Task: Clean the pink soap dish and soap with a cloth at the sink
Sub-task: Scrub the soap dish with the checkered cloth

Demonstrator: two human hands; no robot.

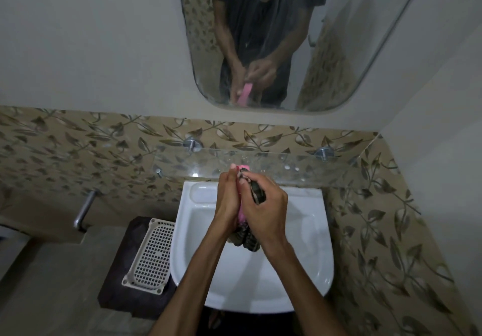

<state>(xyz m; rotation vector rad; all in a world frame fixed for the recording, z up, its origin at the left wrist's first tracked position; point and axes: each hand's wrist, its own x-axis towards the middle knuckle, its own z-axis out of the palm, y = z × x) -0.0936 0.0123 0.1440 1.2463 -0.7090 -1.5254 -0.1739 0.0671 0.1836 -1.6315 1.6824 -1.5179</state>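
Note:
Over the white sink [307,270] my two hands are pressed together around a pink soap dish [241,211], held on edge between them. Only a pink strip shows between the palms and a pink corner above the fingertips. My left hand [227,205] grips the dish from the left. My right hand [263,205] presses a dark patterned cloth [257,193] against it; the cloth's end hangs out below the wrists. The mirror [378,49] reflects the pink dish between both hands. No soap bar is visible.
A glass shelf [300,166] on metal pegs runs just above the sink's back edge. A white perforated plastic tray [151,255] lies on a dark cloth left of the sink. A metal bar [83,210] sticks out from the left wall. Leaf-patterned tiles surround the basin.

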